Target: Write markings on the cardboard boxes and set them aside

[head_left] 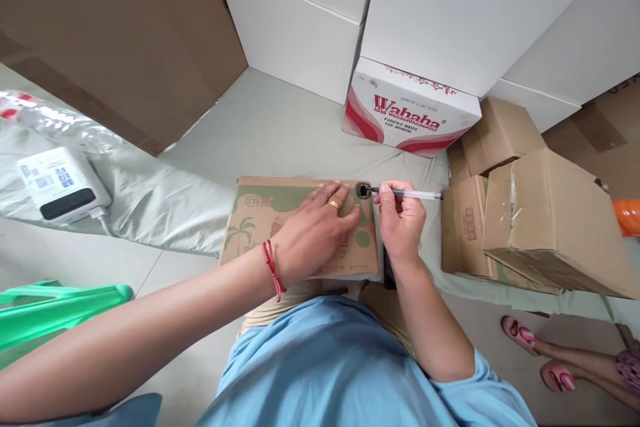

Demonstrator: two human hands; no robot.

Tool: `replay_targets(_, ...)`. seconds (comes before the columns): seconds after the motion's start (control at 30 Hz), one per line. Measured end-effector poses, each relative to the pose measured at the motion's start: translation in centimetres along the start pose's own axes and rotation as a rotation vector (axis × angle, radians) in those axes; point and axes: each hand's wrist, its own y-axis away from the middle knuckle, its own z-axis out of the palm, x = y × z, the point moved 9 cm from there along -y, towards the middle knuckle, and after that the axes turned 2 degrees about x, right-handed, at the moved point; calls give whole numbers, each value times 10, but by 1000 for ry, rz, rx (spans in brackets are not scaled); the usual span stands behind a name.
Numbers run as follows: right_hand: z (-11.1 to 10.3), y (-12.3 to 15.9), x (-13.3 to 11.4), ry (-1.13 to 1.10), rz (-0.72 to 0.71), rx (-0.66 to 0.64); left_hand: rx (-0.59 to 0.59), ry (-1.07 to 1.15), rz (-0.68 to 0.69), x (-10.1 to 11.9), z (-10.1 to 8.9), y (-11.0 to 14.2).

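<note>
A flat piece of brown cardboard (250, 227) with green print and palm trees lies on the pale green sheet in front of me. My left hand (315, 230), with a gold ring and a red string at the wrist, lies flat on it with fingers stretched out, next to a small dark round object (362, 190) at the cardboard's far right corner. My right hand (400, 220) is closed around a clear pen (417, 195), whose dark tip touches that round object.
White boxes (450, 7) and a red-and-white Wahaha carton (410, 113) stand at the back. Brown cardboard boxes (545, 220) sit at the right, a large brown box (115, 33) at the left. A white power bank (63, 183), a green plastic stool (55, 310), and another person's feet in pink sandals (540, 353) are nearby.
</note>
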Motion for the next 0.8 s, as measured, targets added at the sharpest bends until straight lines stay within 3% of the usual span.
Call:
replay_targets(0.1,10,1,-4,109,-67,35,-48,9,-31,-2,8,-2)
replay_targets(0.3,12,3,-1,184,-57,71,-85,-68,-15,2,7,-4)
replay_targets(0.8,13,4,0,253,-60,34,-30,-14,-23,3,6,-3)
